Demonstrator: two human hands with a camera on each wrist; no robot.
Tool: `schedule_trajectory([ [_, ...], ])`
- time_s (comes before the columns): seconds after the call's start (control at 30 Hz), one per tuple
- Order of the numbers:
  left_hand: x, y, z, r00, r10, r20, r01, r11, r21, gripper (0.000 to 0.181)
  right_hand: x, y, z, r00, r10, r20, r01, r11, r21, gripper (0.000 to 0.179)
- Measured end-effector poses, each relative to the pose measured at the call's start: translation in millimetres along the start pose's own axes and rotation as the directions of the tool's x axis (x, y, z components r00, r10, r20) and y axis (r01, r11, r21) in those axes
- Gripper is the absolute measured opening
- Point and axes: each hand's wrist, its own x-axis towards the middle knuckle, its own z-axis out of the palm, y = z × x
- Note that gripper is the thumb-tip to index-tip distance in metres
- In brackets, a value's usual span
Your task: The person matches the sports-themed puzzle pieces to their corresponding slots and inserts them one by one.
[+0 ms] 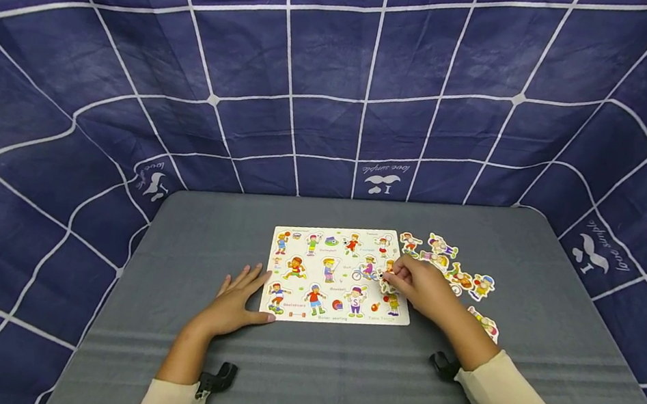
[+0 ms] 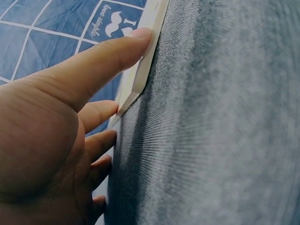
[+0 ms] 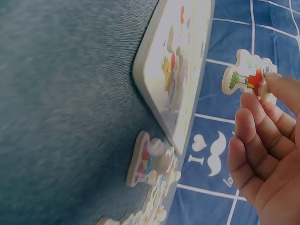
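A white puzzle board printed with sports figures and words lies on the grey tabletop. My left hand is at its lower left corner, fingers spread and thumb touching the edge; in the left wrist view the thumb tip lies on the rim. Over the right part of the board, my right hand pinches a puzzle piece between thumb and fingertips. This piece is a cut-out child figure with red clothing and green at the feet. In the right wrist view it is held up off the board.
Loose puzzle pieces lie in a cluster right of the board, some touching or overlapping. One more piece lies nearer, beside the right forearm. A blue curtain with white lines stands behind and at both sides of the table.
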Motion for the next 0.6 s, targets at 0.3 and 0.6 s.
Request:
schedule_trajectory([
  [0.3,-0.2,-0.8,0.5,1.0,-0.003,0.0,0.003,1.0,0.0,0.102,22.7,-5,4,1.0,0.026,0.013,-0.026,0.999,-0.024,0.019],
  [0.6,-3.0,1.3,0.2,0.999,0.014,-0.03,-0.015,1.0,-0.015,0.102,49.2,-10,10,0.999,0.051,0.016,-0.05,0.996,-0.069,0.022],
])
